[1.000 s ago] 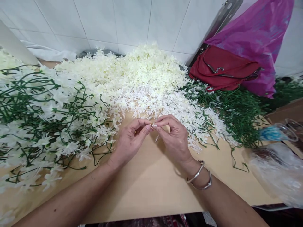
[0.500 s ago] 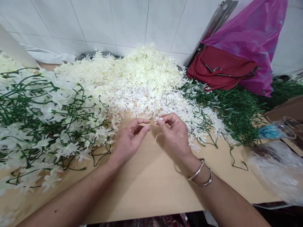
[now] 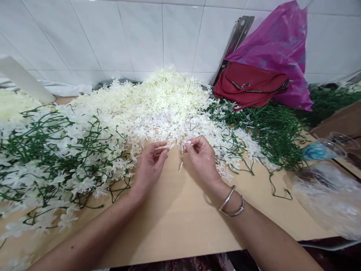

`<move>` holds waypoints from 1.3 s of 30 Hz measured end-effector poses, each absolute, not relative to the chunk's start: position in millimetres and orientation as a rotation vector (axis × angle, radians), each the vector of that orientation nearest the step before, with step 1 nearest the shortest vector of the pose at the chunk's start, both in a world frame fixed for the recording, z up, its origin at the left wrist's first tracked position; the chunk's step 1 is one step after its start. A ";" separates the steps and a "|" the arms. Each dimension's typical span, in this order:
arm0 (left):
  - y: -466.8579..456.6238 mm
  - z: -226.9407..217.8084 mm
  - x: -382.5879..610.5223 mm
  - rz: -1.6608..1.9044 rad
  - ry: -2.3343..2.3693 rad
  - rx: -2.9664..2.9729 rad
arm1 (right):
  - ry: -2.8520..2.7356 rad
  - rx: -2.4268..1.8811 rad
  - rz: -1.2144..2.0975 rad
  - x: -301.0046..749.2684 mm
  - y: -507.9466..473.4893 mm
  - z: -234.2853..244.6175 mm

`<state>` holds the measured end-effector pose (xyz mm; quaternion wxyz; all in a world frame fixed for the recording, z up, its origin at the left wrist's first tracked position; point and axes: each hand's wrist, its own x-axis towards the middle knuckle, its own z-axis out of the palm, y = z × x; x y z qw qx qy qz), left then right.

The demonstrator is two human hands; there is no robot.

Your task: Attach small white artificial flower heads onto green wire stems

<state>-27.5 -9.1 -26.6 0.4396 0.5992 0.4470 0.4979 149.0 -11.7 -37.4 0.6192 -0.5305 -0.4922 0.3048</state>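
Observation:
Near the middle of the table, my right hand [image 3: 201, 160] pinches a small white flower piece [image 3: 188, 142] between thumb and forefinger; its exact shape is partly hidden by the fingertips. My left hand [image 3: 151, 165] hovers just to the left, thumb and forefinger stretched toward the right hand with a narrow gap between them and nothing visible held. A thin white stamen strand [image 3: 181, 166] lies below the fingertips. Behind both hands spread loose white stamen pieces [image 3: 158, 126], and beyond them rises a heap of cream artificial blossoms [image 3: 172, 88].
White flowers with green stems [image 3: 56, 150] crowd the left side. Green stems [image 3: 273, 128] are piled at the right, beneath a red handbag [image 3: 251, 84] and a purple plastic bag [image 3: 282, 49]. A blue-patterned cup [image 3: 318, 149] and a clear plastic bag [image 3: 329, 199] sit far right.
The whole view has shifted, with the wall and bags now lower and further left. My left hand has drawn slightly away from the right one, which keeps its pinch.

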 end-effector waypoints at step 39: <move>24.9 5.7 -18.4 1.007 0.977 1.547 | -1.126 -1.018 0.857 148.0 -8.8 -28.1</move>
